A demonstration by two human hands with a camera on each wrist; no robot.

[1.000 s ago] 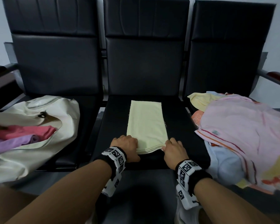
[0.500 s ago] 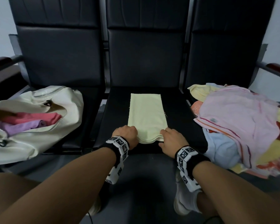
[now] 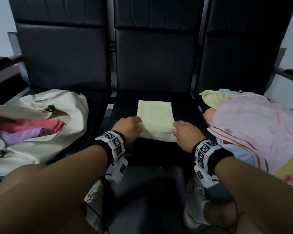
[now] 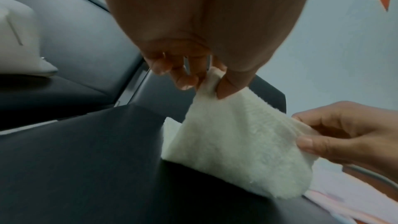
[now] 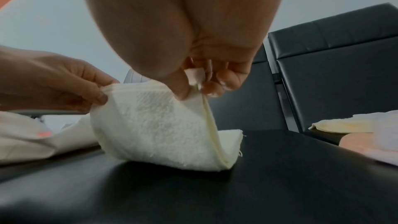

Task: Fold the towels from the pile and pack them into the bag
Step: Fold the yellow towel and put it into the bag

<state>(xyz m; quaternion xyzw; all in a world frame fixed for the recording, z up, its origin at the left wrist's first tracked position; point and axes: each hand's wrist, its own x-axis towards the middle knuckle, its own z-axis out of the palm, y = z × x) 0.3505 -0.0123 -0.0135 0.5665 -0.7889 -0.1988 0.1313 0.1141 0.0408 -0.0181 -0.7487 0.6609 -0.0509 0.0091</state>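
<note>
**Towel fold, mid-run: one on the seat, two packed, pile remains**

Towel [image 3: 155, 115], pale yellow, lies as a narrow strip on the middle seat [image 3: 184, 119]. Its near end is raised off the seat. Left hand [image 3: 128, 128] pinches the near-left corner, thumb and fingers [image 4: 185, 81] clamped on the cloth. Right hand [image 3: 186, 134] pinches the near-right corner the same way, as the right wrist view confirms. Far end is flat on the seat.

Judged progress: this towel is part-folded, and the lifted end looks set to go over the far end for a crosswise fold. It is not yet packed.

Bag [image 3: 41, 132], cream, sits open on the left seat. Two folded towels show in its mouth, a red one [image 3: 39, 124] and a purple one [image 3: 25, 135]. Whether more lie beneath, I cannot tell.

Pile [image 3: 254, 130] on the right seat holds several unfolded towels: pink on top, yellow, blue and orange showing at the edges. Most of the task looks to be left.

Surroundings: dark seat backs behind, armrests at both ends of the row, the person's shoes on the floor below. The pile's edge lies near the right hand but apart from the yellow towel. Nothing stands between the middle seat and the bag.
</note>
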